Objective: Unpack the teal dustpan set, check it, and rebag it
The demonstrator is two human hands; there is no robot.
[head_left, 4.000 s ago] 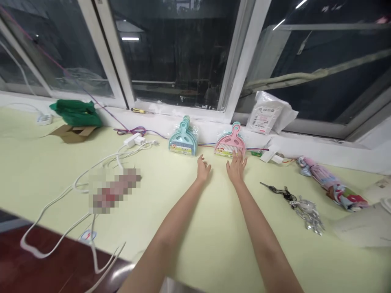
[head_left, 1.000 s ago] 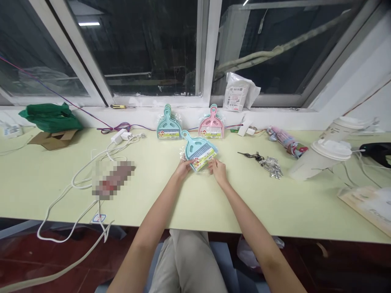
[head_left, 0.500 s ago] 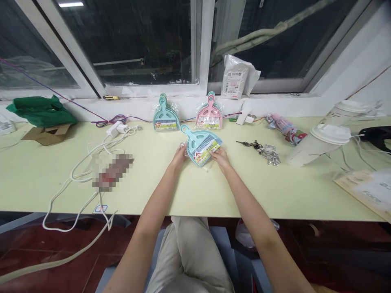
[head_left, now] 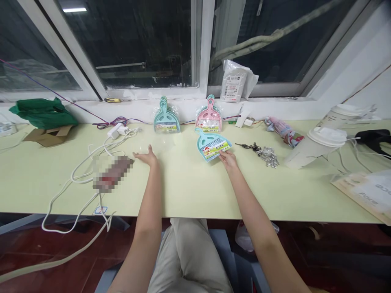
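My right hand (head_left: 228,160) grips the lower right edge of a light-blue dustpan (head_left: 200,143), which is tilted with its handle pointing up and left. A small brush (head_left: 214,143) with blue bristles sits in the pan, under a printed label card (head_left: 216,149). To the left, my left hand (head_left: 147,156) is just over the table with its fingers spread. Beyond its fingertips is a faint, blurred sheet of clear plastic (head_left: 161,143), seemingly out of the fingers. Behind stand a wrapped teal dustpan stack (head_left: 164,108) and a wrapped stack with a pink dustpan (head_left: 210,106) in front.
Keys (head_left: 269,156) and a folded umbrella (head_left: 284,131) lie to the right, near white paper cups (head_left: 316,148). White cables (head_left: 73,171) and a pixelated object (head_left: 113,174) lie to the left. A wrapped white package (head_left: 235,83) leans on the window ledge.
My left hand has left the dustpan and moved left, opening. Clear plastic now shows beside it. My right hand has shifted the dustpan slightly right, and its wrapping no longer shows.
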